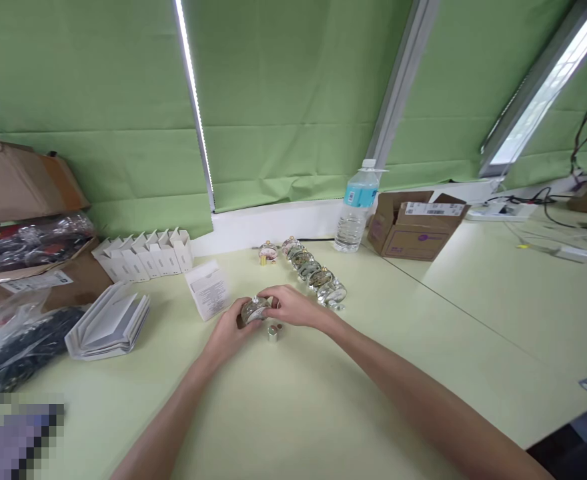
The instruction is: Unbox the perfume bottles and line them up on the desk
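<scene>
A shell-shaped perfume bottle (pixel 254 311) is held low over the pale table (pixel 293 407). My left hand (pixel 231 330) wraps around its left side. The fingers of my right hand (pixel 291 305) close on its right side near the neck. Just in front of the bottle stands a shiny silver cap (pixel 272 333), with a tiny dark piece beside it. Beyond my right hand, several similar glass bottles (pixel 318 277) form a slanting row. One pinkish bottle (pixel 268 252) stands apart at the back, a small gold cap (pixel 263 261) by it.
An upright white printed carton (pixel 208 290) stands left of my hands. Behind it are several open white boxes (pixel 146 257); flattened cartons (pixel 108 327) lie farther left. A water bottle (pixel 356 210) and an open cardboard box (pixel 413 230) stand back right. Large boxes (pixel 23 180) fill the left.
</scene>
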Demonstrator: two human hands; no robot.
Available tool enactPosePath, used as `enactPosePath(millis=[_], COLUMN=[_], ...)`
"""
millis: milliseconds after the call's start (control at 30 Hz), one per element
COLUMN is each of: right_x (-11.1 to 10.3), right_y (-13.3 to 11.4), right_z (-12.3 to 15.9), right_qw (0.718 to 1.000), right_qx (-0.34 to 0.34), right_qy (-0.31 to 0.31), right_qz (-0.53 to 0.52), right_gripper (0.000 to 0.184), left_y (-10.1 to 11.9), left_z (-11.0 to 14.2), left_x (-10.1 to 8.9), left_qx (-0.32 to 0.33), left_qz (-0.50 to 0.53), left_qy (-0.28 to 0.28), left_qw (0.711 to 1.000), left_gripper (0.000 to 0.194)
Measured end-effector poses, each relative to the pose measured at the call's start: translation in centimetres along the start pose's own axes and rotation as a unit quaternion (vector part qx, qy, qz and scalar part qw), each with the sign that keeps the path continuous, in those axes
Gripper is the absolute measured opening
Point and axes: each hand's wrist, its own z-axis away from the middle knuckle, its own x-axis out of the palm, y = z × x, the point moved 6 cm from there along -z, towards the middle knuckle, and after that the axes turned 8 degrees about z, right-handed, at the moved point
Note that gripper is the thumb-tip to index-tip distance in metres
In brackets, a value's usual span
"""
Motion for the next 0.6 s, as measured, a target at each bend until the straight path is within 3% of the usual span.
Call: enactPosePath(millis=[133, 300, 600], right_x=[-0.2, -1.2, -3.4], right_y=[1.1, 4.2, 8.4], right_z=[-0.7, -2.9, -7.4], right_qw=[1.000, 0.991, 0.962], right_qx=[0.012, 0.081, 0.191], right_qy=[-0.006, 0.024, 0.055], right_qz=[-0.004, 0.101, 0.185], right_gripper=[0.031, 0.028, 0.032], left_y=[-0.4, -1.5, -2.1], left_z=[-0.2, -0.3, -0.4], left_x=[-0.2, -1.0, -0.9], left_qx=[0.011, -0.007, -0.008], left_qz=[0.032, 0.025, -0.029], left_qy=[0.024, 0.086, 0.057], left_qw=[0.999, 0.996, 0.998], left_gripper=[0.048, 0.045, 0.030])
